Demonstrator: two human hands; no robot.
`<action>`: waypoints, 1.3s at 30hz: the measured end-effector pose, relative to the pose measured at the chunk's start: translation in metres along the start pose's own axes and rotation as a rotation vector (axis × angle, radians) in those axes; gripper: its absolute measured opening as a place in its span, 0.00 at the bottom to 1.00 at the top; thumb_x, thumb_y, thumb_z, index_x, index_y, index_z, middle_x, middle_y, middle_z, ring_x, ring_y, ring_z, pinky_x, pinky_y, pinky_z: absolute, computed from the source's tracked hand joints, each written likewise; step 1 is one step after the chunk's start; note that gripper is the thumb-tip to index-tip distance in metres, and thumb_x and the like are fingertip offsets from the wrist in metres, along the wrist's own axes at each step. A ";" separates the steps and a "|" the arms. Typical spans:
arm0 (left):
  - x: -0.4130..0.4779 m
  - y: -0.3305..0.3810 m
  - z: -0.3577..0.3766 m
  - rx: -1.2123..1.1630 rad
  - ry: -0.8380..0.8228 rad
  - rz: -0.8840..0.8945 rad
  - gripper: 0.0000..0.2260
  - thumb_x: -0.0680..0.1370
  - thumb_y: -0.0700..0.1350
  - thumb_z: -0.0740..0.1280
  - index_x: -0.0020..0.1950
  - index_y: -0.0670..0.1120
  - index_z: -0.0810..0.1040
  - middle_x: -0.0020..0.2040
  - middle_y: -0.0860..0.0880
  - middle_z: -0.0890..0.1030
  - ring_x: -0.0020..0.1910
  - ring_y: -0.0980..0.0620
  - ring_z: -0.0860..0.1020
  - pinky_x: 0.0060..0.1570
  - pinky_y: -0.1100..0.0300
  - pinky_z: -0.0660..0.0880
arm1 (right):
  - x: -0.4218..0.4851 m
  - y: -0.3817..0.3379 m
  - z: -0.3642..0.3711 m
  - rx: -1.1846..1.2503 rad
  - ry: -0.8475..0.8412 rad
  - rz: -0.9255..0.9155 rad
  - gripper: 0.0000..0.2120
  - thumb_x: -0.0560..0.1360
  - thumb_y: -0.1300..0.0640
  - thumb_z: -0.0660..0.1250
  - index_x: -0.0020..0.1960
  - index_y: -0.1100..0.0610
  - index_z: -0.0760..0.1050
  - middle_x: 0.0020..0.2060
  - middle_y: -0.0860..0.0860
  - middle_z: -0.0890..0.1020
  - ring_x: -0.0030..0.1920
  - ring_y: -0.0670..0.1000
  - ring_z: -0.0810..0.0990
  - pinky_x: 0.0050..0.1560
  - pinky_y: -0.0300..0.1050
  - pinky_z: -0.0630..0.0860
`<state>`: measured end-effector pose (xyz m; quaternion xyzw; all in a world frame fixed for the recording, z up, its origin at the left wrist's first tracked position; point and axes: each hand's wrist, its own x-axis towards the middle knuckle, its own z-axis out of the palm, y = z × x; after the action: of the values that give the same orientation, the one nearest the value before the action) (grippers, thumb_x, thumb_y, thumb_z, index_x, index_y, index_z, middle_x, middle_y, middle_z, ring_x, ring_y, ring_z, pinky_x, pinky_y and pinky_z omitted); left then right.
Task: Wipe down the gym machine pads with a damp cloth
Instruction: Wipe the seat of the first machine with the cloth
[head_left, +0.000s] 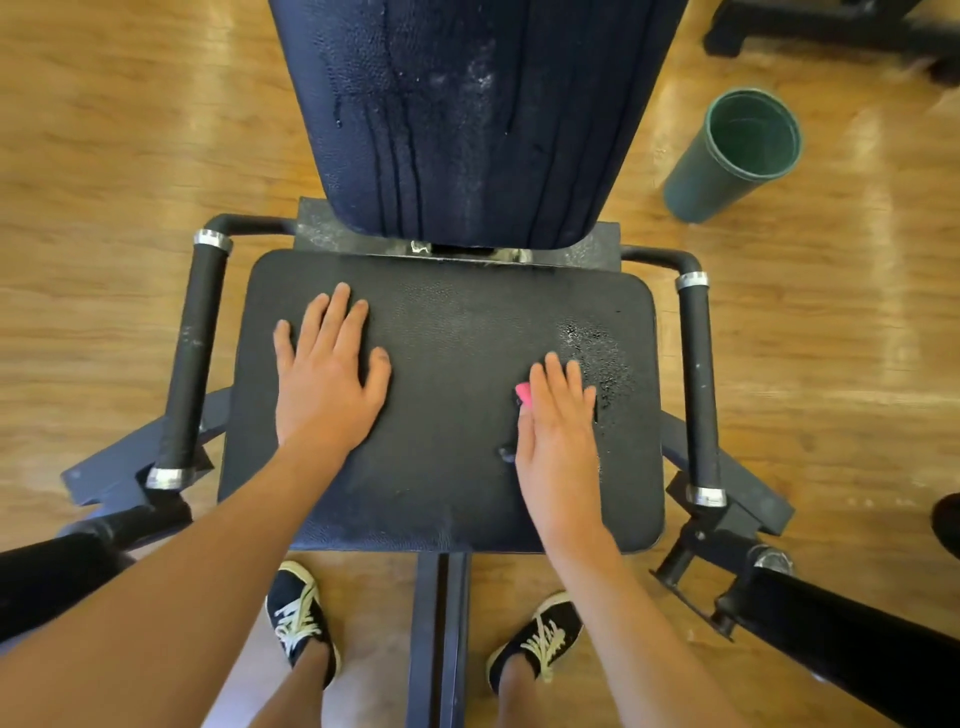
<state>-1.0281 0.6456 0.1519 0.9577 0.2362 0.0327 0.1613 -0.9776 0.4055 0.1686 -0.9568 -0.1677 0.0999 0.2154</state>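
A black seat pad (452, 332) fills the middle of the view, with a dark blue back pad (467, 114) rising behind it, streaked with wet drips. My left hand (327, 374) lies flat on the seat's left half, fingers straight and spread. My right hand (558, 431) presses flat on the seat's right half, over a pink cloth (523, 395) of which only a corner shows by the index finger. A wet patch (597, 353) glistens just beyond the fingertips.
Black grip handles flank the seat, one at the left (192, 358), one at the right (698, 384). A dark green bucket (732, 156) stands on the wooden floor at the back right. My two feet in black sneakers (301, 618) straddle the machine's centre beam (441, 639).
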 end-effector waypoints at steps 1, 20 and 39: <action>0.000 0.000 0.000 0.001 0.002 0.001 0.25 0.83 0.54 0.55 0.78 0.45 0.67 0.82 0.47 0.61 0.81 0.46 0.56 0.79 0.38 0.49 | 0.015 0.000 -0.001 -0.004 0.009 -0.005 0.23 0.85 0.62 0.57 0.79 0.64 0.62 0.81 0.59 0.61 0.82 0.60 0.51 0.80 0.53 0.41; 0.002 0.000 -0.001 0.016 -0.010 -0.004 0.26 0.83 0.54 0.54 0.78 0.45 0.68 0.82 0.48 0.60 0.81 0.47 0.56 0.79 0.39 0.48 | 0.102 0.007 -0.014 -0.066 0.059 -0.010 0.22 0.85 0.64 0.56 0.79 0.62 0.63 0.79 0.59 0.65 0.81 0.61 0.56 0.81 0.59 0.48; 0.003 0.001 -0.005 0.011 -0.014 0.001 0.25 0.83 0.54 0.54 0.78 0.46 0.67 0.82 0.47 0.61 0.81 0.47 0.56 0.79 0.38 0.48 | 0.115 0.003 -0.013 -0.071 0.069 0.014 0.21 0.85 0.63 0.58 0.77 0.64 0.66 0.78 0.60 0.65 0.81 0.63 0.55 0.80 0.60 0.48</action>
<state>-1.0258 0.6476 0.1564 0.9588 0.2348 0.0248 0.1578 -0.8673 0.4400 0.1650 -0.9679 -0.1567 0.0624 0.1863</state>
